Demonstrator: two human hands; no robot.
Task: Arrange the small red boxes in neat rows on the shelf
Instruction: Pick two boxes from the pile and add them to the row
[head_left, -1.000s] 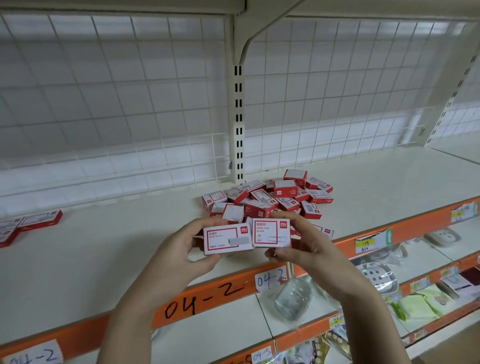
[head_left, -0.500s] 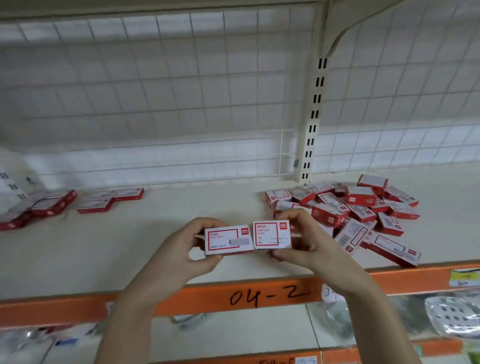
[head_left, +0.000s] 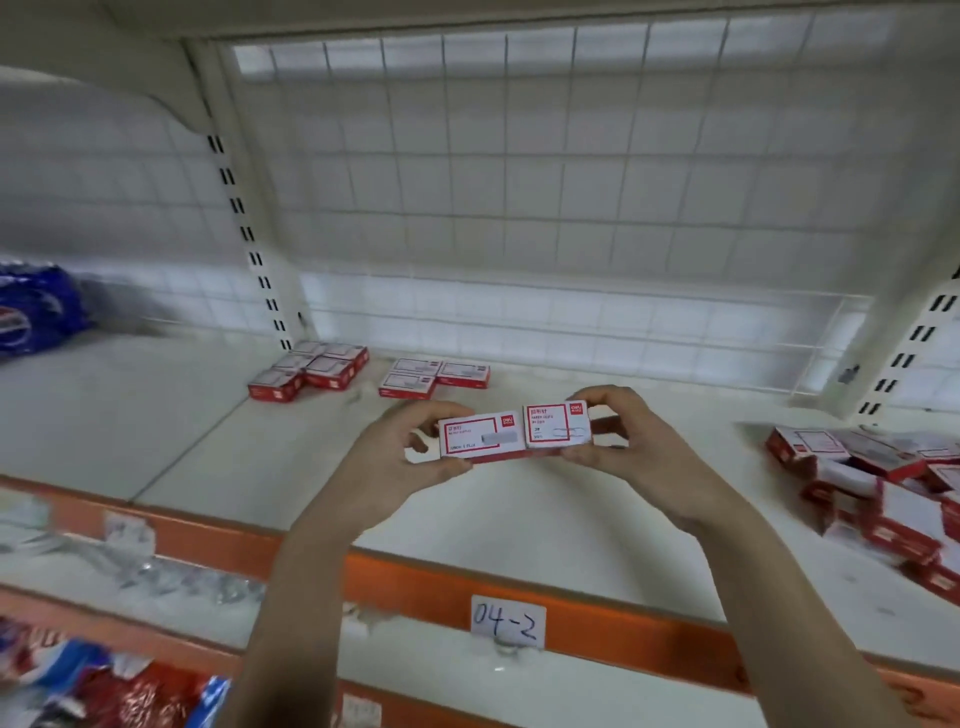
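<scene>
Two small red-and-white boxes are held side by side above the white shelf. My left hand grips the left box; my right hand grips the right box. The two boxes touch at their inner edges. A loose pile of the same red boxes lies on the shelf at the right. At the back of the shelf, flat groups of red boxes sit by the upright post and just right of it.
A wire grid backs the shelf. Its orange front rail carries a paper tag reading 04-2. A blue package lies far left. Lower shelves hold glassware and coloured packets.
My view has swung left: the pile slid to the right edge and the boxes laid at the back came toward centre. Both hands kept hold of their boxes and carried them left.
</scene>
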